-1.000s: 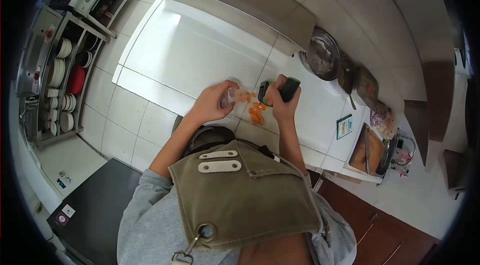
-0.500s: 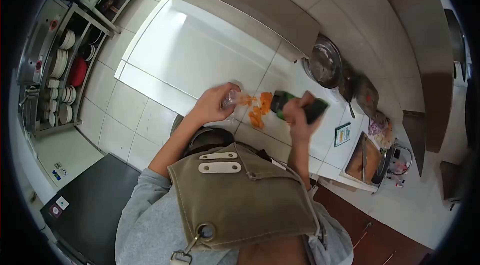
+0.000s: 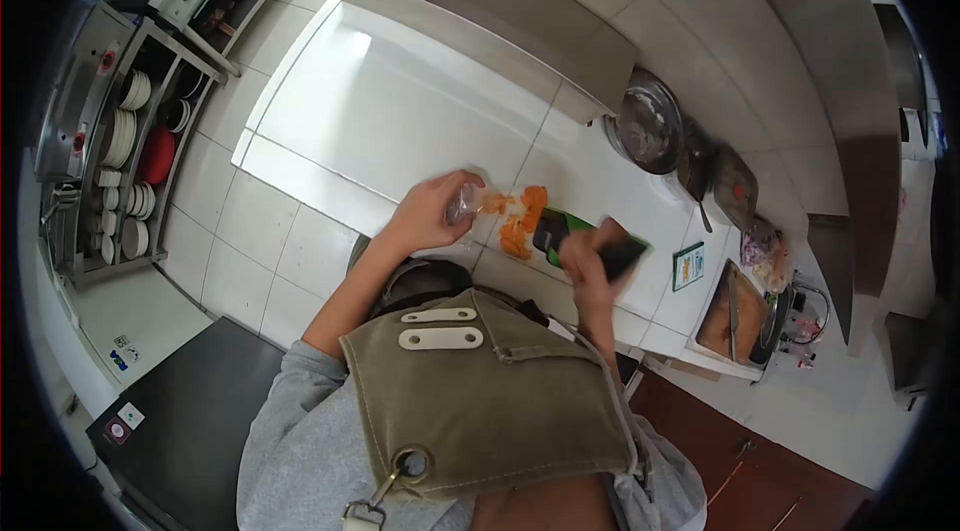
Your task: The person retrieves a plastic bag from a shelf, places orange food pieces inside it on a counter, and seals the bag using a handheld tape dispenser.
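My left hand (image 3: 432,213) is curled around a small clear plastic bag (image 3: 463,203) that looks crumpled at its mouth. Orange pieces (image 3: 518,226), thin and chopped-looking, lie loose on the white tiled counter (image 3: 420,101) just right of the bag, some right at its opening. On their other side, my right hand (image 3: 588,259) is closed over a flat black-and-green tool (image 3: 624,255). The tool's dark end comes close to the orange pieces. I cannot tell its exact kind, as the fingers cover its middle and are slightly blurred.
To the right are a metal bowl (image 3: 646,123), a green-and-white packet (image 3: 688,266) and a tray (image 3: 708,326) with a knife (image 3: 733,311) on it. A steel ledge (image 3: 480,21) runs along the back. Plates stand on a rack (image 3: 150,156) at far left.
My right hand and the black-and-green tool have shifted down and slightly left, toward me. The left hand stays at nearly the same place with the bag.
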A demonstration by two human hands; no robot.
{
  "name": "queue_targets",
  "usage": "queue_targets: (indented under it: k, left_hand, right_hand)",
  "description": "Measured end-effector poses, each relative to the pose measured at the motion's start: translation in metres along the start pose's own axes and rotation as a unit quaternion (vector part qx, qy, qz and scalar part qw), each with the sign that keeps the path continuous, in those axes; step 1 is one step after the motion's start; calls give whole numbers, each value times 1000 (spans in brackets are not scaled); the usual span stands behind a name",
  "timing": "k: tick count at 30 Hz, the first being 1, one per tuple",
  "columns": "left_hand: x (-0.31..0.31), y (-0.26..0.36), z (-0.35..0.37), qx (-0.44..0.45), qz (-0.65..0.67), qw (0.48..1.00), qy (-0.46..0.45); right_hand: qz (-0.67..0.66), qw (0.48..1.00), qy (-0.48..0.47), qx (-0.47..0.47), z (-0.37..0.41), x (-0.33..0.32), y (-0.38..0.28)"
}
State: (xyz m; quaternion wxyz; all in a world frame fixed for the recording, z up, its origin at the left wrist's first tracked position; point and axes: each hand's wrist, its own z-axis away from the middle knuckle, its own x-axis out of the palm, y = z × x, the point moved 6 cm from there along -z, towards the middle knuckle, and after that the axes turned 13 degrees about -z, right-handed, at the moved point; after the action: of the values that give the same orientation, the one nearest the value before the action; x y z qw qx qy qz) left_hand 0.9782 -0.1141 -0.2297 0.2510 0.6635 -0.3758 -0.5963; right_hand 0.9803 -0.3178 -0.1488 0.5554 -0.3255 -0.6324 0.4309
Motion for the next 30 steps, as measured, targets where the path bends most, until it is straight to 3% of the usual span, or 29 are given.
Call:
queue_targets:
  k: [2,4,6,8,9,10,12,13,16,17,18,20,22,24,27,28,30]
  left_hand:
    - [4,-3,2,-8,8,1000,-4]
    - [4,-2,0,-2,9,1000,-9]
    - [3,1,1,9,-25,1000,-11]
    - [3,-1,1,15,-21,1000,-18]
    - [5,-2,3,12,-11,1000,-21]
    - [7,-1,4,11,-7,1000,-24]
    - [6,-2,3,-8,-14,999,-43]
    - [8,-3,3,29,-14,999,-12]
    - [10,-6,4,33,-33,999,-20]
    - [8,-5,2,33,-33,999,-18]
    - [7,-1,4,29,-26,999,-27]
    - [9,-2,9,25,-19,999,-39]
    - [7,0,4,46,-35,998,-8]
    - [11,-2,9,24,-21,998,-52]
    - [6,-3,9,38,-6,999,-1]
    - [2,-1,9,32,5,999,-4]
    - [1,-3,9,31,13,999,-7]
  right_hand:
    - [263,955,-86,-107,15,14,-10]
    - [147,982,50,-106,29,5,44]
    - [140,979,36,-146,27,13,27]
    - [31,999,1,7,23,-8,18]
    - [-32,998,-32,-40,26,-7,6]
    - [-31,995,-47,-78,30,1,-13]
    - [103,993,41,-37,29,-12,32]
    - [50,998,11,-41,24,-15,34]
    - [-15,999,31,-26,24,-15,18]
    - [-37,998,-1,-52,29,-4,-1]
    - [13,995,-29,-91,34,5,-20]
    - [66,996,34,-39,33,-19,22]
    - [64,997,34,-38,22,-13,36]
    - [93,995,28,-20,21,-12,31]
    - [58,992,-55,-93,34,-1,-9]
    - [59,993,-56,-87,34,-3,5]
    - [80,991,56,-95,28,-11,37]
